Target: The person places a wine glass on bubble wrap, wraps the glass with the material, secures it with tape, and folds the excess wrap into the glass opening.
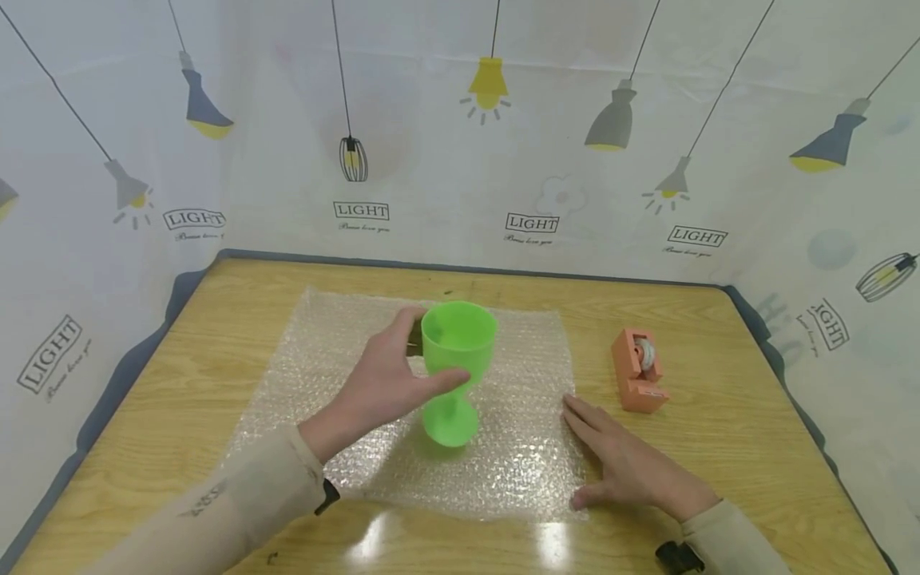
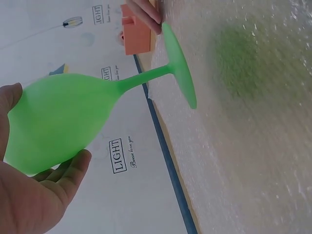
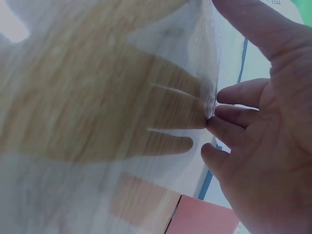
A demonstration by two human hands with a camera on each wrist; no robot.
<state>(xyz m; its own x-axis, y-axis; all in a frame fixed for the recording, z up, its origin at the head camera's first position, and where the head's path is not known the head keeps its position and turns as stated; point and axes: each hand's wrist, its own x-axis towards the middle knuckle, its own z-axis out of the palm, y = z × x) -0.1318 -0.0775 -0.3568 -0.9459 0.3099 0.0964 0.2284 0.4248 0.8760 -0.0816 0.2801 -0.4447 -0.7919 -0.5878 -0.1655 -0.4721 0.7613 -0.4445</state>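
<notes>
My left hand (image 1: 384, 379) grips the bowl of a bright green goblet (image 1: 460, 355), thumb on the near side and fingers behind. The goblet stays nearly upright over the middle of a sheet of bubble wrap (image 1: 521, 463). In the left wrist view, a gap shows between the goblet's foot (image 2: 180, 66) and the sheet, which carries a green reflection. At the sheet's right edge lies my right hand (image 1: 628, 459), its fingers spread and the fingertips touching that edge. The right wrist view shows those fingers (image 3: 239, 92) slightly bent against the clear film.
A coral tape dispenser (image 1: 636, 371) with a roll of tape stands on the wooden table (image 1: 690, 327), right of the sheet and beyond my right hand. Around the table's back and sides hangs a white curtain (image 1: 431, 255) printed with lamps.
</notes>
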